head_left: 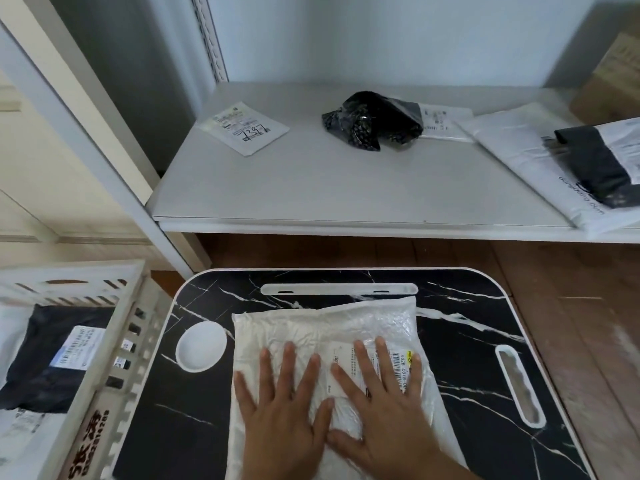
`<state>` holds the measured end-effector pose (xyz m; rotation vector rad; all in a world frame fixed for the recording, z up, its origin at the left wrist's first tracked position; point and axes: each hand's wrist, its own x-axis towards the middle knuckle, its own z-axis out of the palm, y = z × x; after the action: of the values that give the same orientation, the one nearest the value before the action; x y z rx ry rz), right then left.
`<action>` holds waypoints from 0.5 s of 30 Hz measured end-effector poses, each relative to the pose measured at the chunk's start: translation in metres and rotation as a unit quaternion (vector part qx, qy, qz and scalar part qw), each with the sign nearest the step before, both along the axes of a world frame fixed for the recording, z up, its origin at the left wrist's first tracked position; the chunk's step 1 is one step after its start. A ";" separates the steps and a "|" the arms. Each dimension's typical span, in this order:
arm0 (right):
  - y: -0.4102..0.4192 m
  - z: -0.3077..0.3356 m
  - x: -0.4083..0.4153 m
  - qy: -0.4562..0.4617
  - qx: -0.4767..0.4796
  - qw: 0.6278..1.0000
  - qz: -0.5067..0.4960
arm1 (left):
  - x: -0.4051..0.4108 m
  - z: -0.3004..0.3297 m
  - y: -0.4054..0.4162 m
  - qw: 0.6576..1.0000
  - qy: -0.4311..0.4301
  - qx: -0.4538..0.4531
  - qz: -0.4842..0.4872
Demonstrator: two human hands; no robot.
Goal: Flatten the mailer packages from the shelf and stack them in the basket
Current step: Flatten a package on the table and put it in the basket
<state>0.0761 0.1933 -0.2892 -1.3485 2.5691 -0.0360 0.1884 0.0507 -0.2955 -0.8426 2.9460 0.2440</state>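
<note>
Under both palms lies a crinkled white mailer (322, 327), spread on a black marble-patterned lap table (467, 323). Both hands lie flat with fingers straight and splayed, pressing down and clasping nothing: the left hand (282, 407) covers the mailer's near-left part, the right hand (381, 400) sits just beside it on the printed shipping label (403, 367), thumbs nearly touching. Left of the hands, a round white recess (201, 346) is set into the tabletop, and farther left stands a white slatted basket (114, 362) holding a black mailer with a label (52, 355), lying over something pale that may be another mailer, though the edge of view hides most of it. Ahead of the fingertips, beyond the table's far edge, a white shelf (329, 188) carries a small white labelled packet (247, 128), a crumpled black mailer (370, 121), and, off to the right, a large white mailer (519, 150) with a black bag (595, 161) resting on top.
</note>
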 end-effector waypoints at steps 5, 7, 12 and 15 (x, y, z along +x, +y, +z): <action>-0.006 0.011 -0.006 0.012 -0.010 1.000 0.007 | 0.001 0.003 0.000 1.000 0.012 0.019 0.003; -0.018 0.015 -0.021 0.021 -0.015 0.999 -0.025 | -0.003 0.006 -0.006 1.000 0.023 0.017 0.003; -0.043 0.013 -0.046 0.036 0.031 0.999 -0.010 | -0.030 0.007 -0.025 0.999 0.020 -0.037 0.009; -0.042 0.012 -0.048 -0.004 0.037 0.999 -0.021 | -0.033 -0.005 -0.025 0.998 0.017 -0.058 -0.008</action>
<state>0.0285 0.1517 -0.2774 -1.2665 2.5650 0.0469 0.1557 0.0259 -0.3003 -0.8371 3.0224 0.0869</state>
